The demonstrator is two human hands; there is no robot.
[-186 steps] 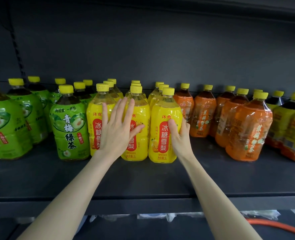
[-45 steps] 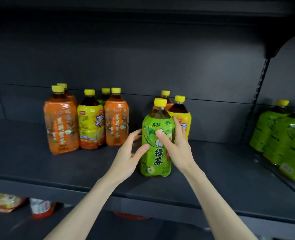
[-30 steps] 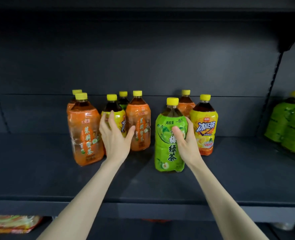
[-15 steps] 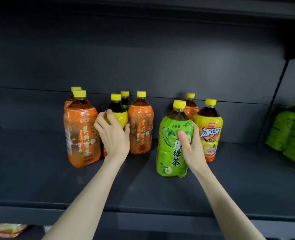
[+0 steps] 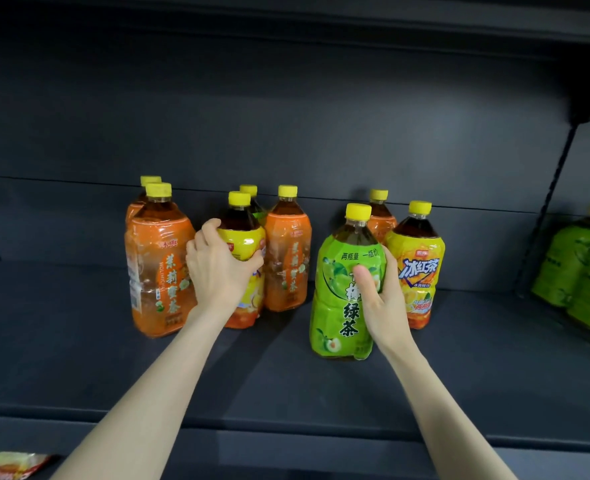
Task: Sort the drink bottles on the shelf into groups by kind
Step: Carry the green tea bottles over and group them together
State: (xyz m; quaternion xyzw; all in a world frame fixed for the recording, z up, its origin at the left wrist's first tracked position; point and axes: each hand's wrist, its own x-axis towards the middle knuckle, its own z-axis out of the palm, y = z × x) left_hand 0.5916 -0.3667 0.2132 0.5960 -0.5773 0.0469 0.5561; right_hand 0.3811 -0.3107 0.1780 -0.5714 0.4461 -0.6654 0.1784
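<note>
Drink bottles on a dark shelf (image 5: 286, 382), shown as a mixed cluster part-way through sorting. Right hand (image 5: 380, 299) wraps the waist of a green tea bottle (image 5: 330, 292), thumb across the front of the label and fingers curled round the far side. This bottle is upright at the front of the cluster; whether its base rests on the board or is just clear of it cannot be told. Left hand (image 5: 217, 268) grips the shoulder of a yellow iced tea bottle (image 5: 243, 242), fingers curled over the top of the label and thumb on its right side. That bottle stands between a front orange jasmine tea bottle (image 5: 158, 268), close against the left knuckles, and another orange jasmine tea bottle (image 5: 288, 258) just beside it on the right. A second yellow iced tea bottle (image 5: 416, 268) stands just beside the right hand's fingers, with an orange bottle (image 5: 380, 220) behind. More green tea bottles (image 5: 577, 268) stand in the next bay to the right, past an upright post (image 5: 550, 209).

Hazards, as judged: each held bottle looks large and full and is gripped one-handed on a glossy label, so a quick lift invites a slip. Drawing the yellow bottle out of its narrow gap may drag or tip either orange neighbour. Swinging the green bottle rightward may clip the second iced tea bottle or the post. A toppled bottle could roll toward the open front edge.
</note>
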